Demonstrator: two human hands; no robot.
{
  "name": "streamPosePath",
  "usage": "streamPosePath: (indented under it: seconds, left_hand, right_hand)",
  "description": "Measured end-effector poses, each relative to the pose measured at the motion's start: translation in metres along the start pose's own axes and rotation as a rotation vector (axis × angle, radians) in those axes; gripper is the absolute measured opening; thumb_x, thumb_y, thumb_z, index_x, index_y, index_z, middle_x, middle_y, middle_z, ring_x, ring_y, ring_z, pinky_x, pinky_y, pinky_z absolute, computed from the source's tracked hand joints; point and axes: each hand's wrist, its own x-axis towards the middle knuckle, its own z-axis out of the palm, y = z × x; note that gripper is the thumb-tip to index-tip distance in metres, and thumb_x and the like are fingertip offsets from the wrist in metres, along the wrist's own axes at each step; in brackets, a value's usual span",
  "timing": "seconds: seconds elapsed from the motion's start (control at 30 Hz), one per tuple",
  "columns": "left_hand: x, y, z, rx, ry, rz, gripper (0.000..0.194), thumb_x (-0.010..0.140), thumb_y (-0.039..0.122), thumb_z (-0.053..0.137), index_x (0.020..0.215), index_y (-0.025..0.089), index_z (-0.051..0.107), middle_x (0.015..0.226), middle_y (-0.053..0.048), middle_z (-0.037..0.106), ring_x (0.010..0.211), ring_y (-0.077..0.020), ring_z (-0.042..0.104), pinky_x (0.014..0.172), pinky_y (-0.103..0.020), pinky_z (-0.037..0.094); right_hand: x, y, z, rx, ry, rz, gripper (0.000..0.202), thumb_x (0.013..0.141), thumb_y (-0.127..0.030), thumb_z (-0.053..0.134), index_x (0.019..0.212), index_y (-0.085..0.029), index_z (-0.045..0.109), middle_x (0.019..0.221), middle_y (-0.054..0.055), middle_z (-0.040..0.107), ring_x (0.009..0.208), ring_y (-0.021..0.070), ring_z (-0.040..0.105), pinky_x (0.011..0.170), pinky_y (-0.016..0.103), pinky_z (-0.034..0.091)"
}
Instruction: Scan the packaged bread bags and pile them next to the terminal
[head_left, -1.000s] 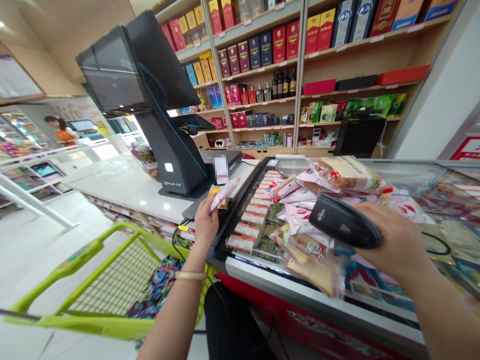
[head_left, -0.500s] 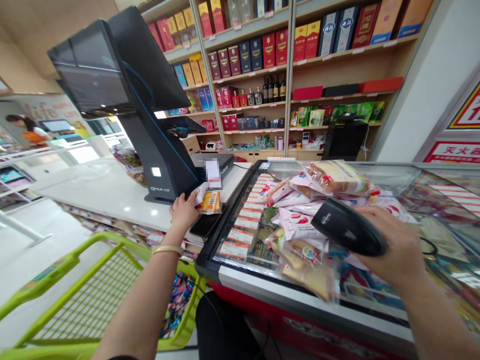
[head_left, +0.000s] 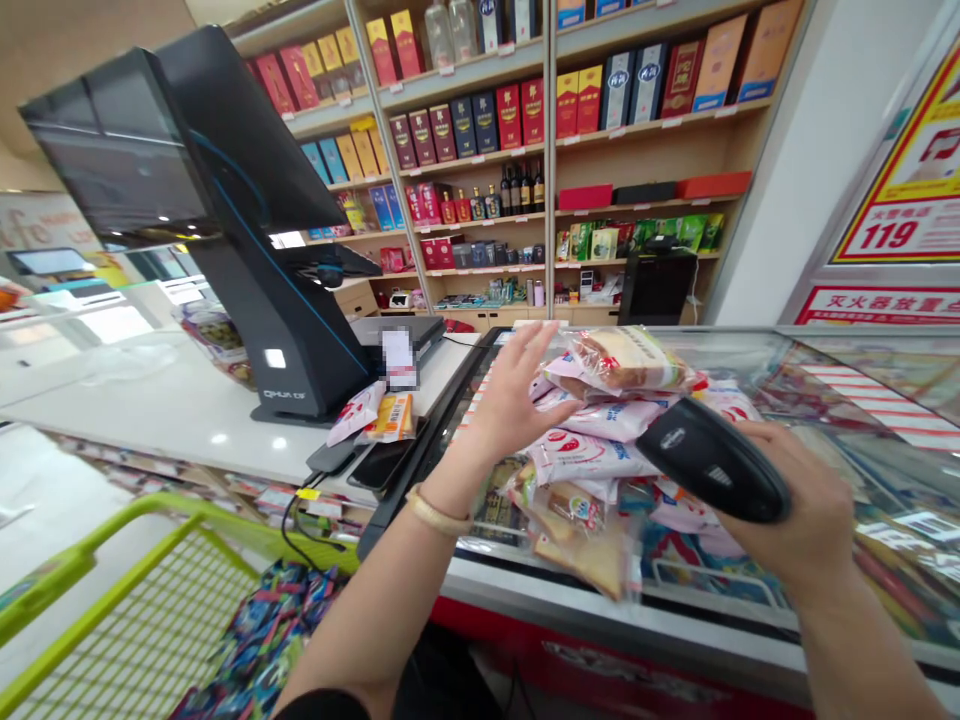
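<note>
Wrapped in my right hand [head_left: 795,500] is a black barcode scanner [head_left: 709,455], its head pointing left over a heap of packaged bread. My left hand [head_left: 517,400] hovers with spread fingers at the heap's left side, holding nothing. White-and-pink bread packets [head_left: 592,455] lie in the middle of the pile. On top rests a clear bag of sliced bread [head_left: 626,360], and a clear sandwich packet [head_left: 581,540] lies at the front. On the counter left of my hand are a pink-and-white packet [head_left: 356,412] and an orange-and-yellow packet [head_left: 391,415].
The pile lies on a glass-topped freezer [head_left: 817,345]. A black checkout terminal [head_left: 277,300] stands on the white counter [head_left: 165,400], with a phone [head_left: 386,465] nearby. At lower left is a green shopping cart [head_left: 90,610] holding colourful small packets [head_left: 270,620]. Shelves of boxes line the back.
My left hand has left the packets on the counter and moved right to the bread pile, fingers now spread. A pink-and-white packet stays on the counter. My right hand still holds the scanner.
</note>
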Motion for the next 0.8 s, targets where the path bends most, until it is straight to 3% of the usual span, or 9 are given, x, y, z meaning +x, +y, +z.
streamPosePath:
  seconds: [0.1, 0.2, 0.27, 0.37, 0.47, 0.57, 0.67, 0.8]
  left_hand:
    - [0.031, 0.006, 0.02, 0.005, -0.174, 0.053, 0.103, 0.082, 0.053, 0.084, 0.166, 0.023, 0.033, 0.168, -0.021, 0.04, 0.161, -0.0395, 0.029, 0.13, -0.061, 0.026]
    - [0.046, 0.0, 0.033, 0.038, -0.334, 0.036, 0.093, 0.087, 0.052, 0.081, 0.165, 0.029, 0.036, 0.172, -0.017, 0.036, 0.163, -0.0409, 0.024, 0.129, -0.067, 0.023]
    - [0.048, -0.006, 0.04, 0.031, -0.372, 0.041, 0.075, 0.096, 0.051, 0.07, 0.162, 0.031, 0.042, 0.171, -0.015, 0.038, 0.162, -0.0384, 0.027, 0.129, -0.066, 0.025]
    - [0.045, -0.012, 0.048, -0.009, -0.32, 0.069, 0.056, 0.105, 0.048, 0.054, 0.158, 0.03, 0.05, 0.164, -0.014, 0.048, 0.159, -0.033, 0.036, 0.129, -0.06, 0.029]
    - [0.041, -0.01, 0.055, -0.088, -0.222, 0.064, 0.049, 0.109, 0.047, 0.042, 0.151, 0.028, 0.058, 0.156, -0.014, 0.058, 0.152, -0.0294, 0.047, 0.128, -0.056, 0.034]
    - [0.044, -0.004, 0.061, -0.268, -0.014, -0.042, 0.05, 0.109, 0.053, 0.038, 0.142, 0.028, 0.068, 0.147, -0.011, 0.067, 0.142, -0.0275, 0.058, 0.124, -0.053, 0.041]
    - [0.048, 0.006, 0.06, -0.565, 0.292, -0.317, 0.05, 0.106, 0.059, 0.044, 0.133, 0.029, 0.073, 0.13, -0.009, 0.076, 0.128, -0.0256, 0.068, 0.114, -0.047, 0.053]
    - [0.042, 0.023, 0.041, -1.004, 0.628, -0.744, 0.043, 0.106, 0.055, 0.05, 0.133, 0.028, 0.07, 0.12, -0.007, 0.079, 0.108, -0.0224, 0.076, 0.092, -0.04, 0.065]
  right_hand:
    - [-0.004, 0.005, -0.008, 0.004, -0.005, 0.018, 0.018, 0.085, -0.02, 0.07, 0.102, -0.023, 0.068, 0.097, 0.007, 0.072, 0.084, 0.0237, 0.07, 0.072, 0.036, 0.055]
    - [-0.007, 0.009, -0.012, -0.007, 0.003, 0.002, 0.017, 0.084, -0.021, 0.069, 0.101, -0.022, 0.067, 0.096, 0.007, 0.071, 0.083, 0.0232, 0.07, 0.07, 0.036, 0.054]
    - [-0.009, 0.011, -0.013, -0.006, 0.012, 0.01, 0.016, 0.085, -0.022, 0.068, 0.101, -0.021, 0.067, 0.096, 0.008, 0.071, 0.083, 0.023, 0.07, 0.07, 0.036, 0.054]
    - [-0.011, 0.013, -0.014, 0.003, 0.016, 0.038, 0.014, 0.086, -0.022, 0.067, 0.099, -0.021, 0.066, 0.096, 0.007, 0.071, 0.082, 0.0223, 0.069, 0.07, 0.035, 0.053]
    - [-0.014, 0.014, -0.014, 0.011, 0.02, 0.046, 0.012, 0.086, -0.022, 0.066, 0.099, -0.021, 0.065, 0.096, 0.008, 0.071, 0.082, 0.0222, 0.07, 0.071, 0.035, 0.054]
    - [-0.016, 0.016, -0.014, 0.01, 0.013, 0.049, 0.016, 0.085, -0.022, 0.067, 0.101, -0.021, 0.067, 0.098, 0.008, 0.072, 0.083, 0.0228, 0.07, 0.071, 0.035, 0.054]
    - [-0.017, 0.016, -0.015, 0.014, 0.013, 0.063, 0.022, 0.082, -0.02, 0.069, 0.104, -0.021, 0.068, 0.099, 0.008, 0.072, 0.085, 0.0238, 0.071, 0.072, 0.036, 0.054]
    - [-0.015, 0.011, -0.016, 0.025, 0.021, 0.062, 0.022, 0.081, -0.02, 0.069, 0.103, -0.021, 0.067, 0.098, 0.008, 0.072, 0.084, 0.0235, 0.071, 0.072, 0.035, 0.055]
